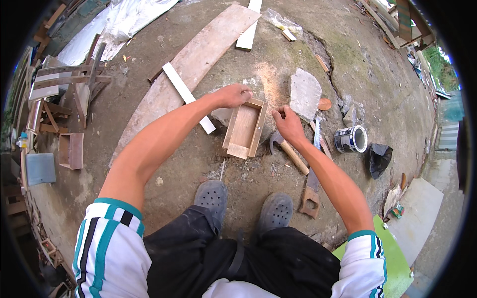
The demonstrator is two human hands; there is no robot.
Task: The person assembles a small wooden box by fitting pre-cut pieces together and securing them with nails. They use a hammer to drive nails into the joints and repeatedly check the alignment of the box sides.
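Observation:
A shallow, open wooden box (261, 126) sits in front of me, its long sides running away from me. At its far left corner is my left hand (232, 96), with fingers pinched together; whether they grip the rim or some small thing is hidden. My right hand (289, 124) hovers just right of the box, apart from it, its fingers curled into a pinch; I cannot make out anything in them. Below that hand lies a claw hammer (295, 158) with a wooden handle. A handsaw (310, 198) lies farther right, partly covered by my right forearm.
A long plank (198, 57) stretches across the ground, with a white wood strip (185, 94) over it. A flat stone slab (304, 94) lies beyond my right hand. To the right are a paint can (350, 139) and a black plastic bag (379, 160). A small wooden box (74, 150) stands left.

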